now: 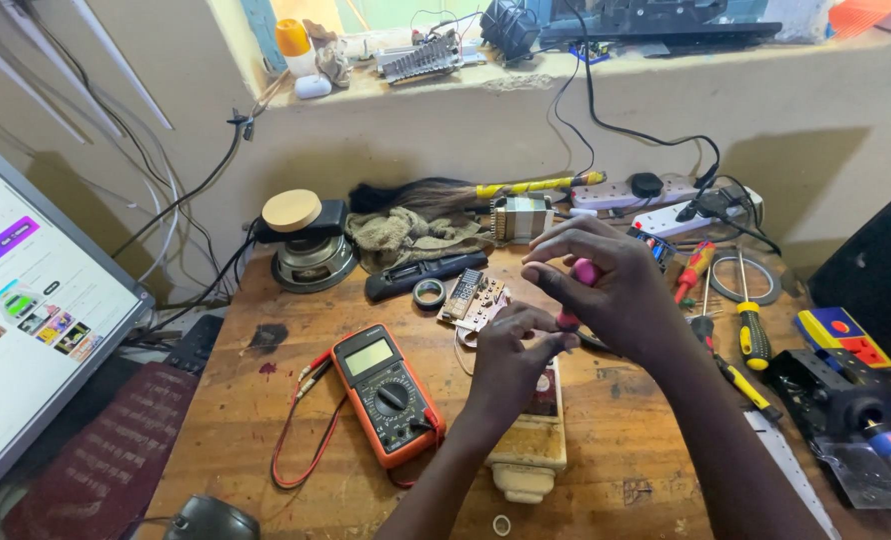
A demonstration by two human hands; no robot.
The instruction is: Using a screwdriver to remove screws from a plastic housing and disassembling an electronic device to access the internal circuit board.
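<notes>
Right hand [606, 285] is closing round a pink-handled screwdriver [578, 292], fingers wrapped on the handle, tool standing near upright. Left hand [511, 355] is pinching in at the lower shaft, fingertips curled tight to steady it; what the tip meets is hidden under the hands. Both are working over a cream device [531, 450], lying flat just right of the orange multimeter [386, 393].

A small circuit board [474, 297] is lying beyond the multimeter, up and to its right; yellow screwdrivers [752, 330] are lying well to its right.

Judgement: keeping the shaft square to the screw and pressing down while turning is what matters here; the left fingers guiding low should stop the tip slipping off.
</notes>
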